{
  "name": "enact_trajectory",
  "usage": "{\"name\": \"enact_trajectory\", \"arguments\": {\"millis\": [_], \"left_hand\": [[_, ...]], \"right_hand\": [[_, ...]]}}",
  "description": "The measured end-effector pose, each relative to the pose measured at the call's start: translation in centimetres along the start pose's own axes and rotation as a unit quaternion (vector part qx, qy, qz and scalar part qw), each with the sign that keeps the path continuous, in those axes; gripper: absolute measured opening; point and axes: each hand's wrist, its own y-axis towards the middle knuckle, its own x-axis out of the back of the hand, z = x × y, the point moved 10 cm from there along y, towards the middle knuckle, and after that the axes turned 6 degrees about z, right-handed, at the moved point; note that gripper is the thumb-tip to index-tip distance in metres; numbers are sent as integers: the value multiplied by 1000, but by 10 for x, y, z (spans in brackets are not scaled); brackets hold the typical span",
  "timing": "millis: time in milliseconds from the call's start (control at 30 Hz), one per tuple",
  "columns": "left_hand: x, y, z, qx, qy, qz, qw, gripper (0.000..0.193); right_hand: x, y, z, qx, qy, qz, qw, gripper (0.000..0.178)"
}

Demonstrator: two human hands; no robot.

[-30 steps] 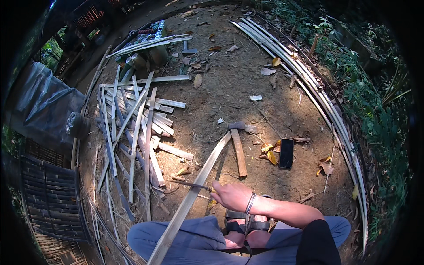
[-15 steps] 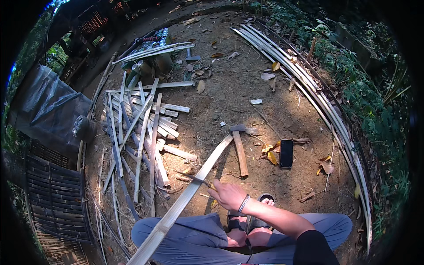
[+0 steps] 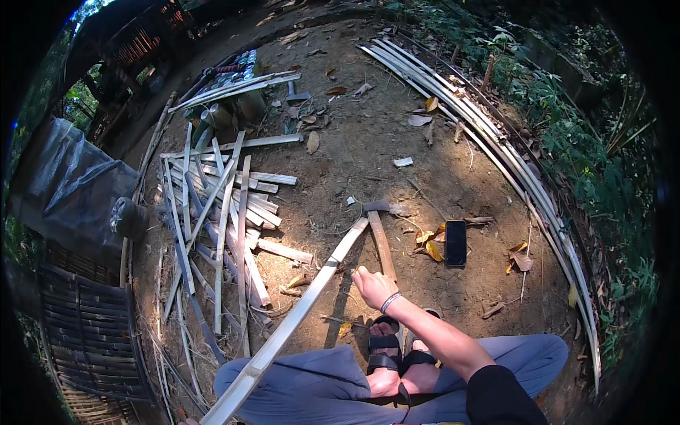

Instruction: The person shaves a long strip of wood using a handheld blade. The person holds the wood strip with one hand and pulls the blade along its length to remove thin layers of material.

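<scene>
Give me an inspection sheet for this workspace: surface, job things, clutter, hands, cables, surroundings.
Surface: bare earth, patchy sunlight.
Job's things: pale strip slanting across the left trouser leg; knife at it, mostly hidden.
Clutter: piled loose strips, wooden-handled tool, phone, dry leaves.
Hands: right hand closed, apparently on the knife; left hand barely visible, grip unclear.
Cables: nothing seen.
Surroundings: long poles and plants right; plastic sheeting left.
</scene>
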Motion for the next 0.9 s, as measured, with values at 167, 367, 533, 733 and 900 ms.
{"name": "enact_trajectory", "arguments": {"millis": [167,367,533,733,900], "left_hand": [[23,15,9,21,17,-31,999,40],[21,12,17,18,59,-73,995,37],[41,23,18,29,69,-71,995,37],[61,29,40,48,73,-102,991,37],[88,36,32,47,75,-105,991,36]], "right_hand": [[-27,-48,74,87,7,91,992,30],[4,64,-78,-59,-36,-53,996,35],[-16,25,14,32,-38,82,995,35],[23,95,-96,-121,-77,-4,990,45],[-13,58,-10,-2,-45,90,995,43]]}}
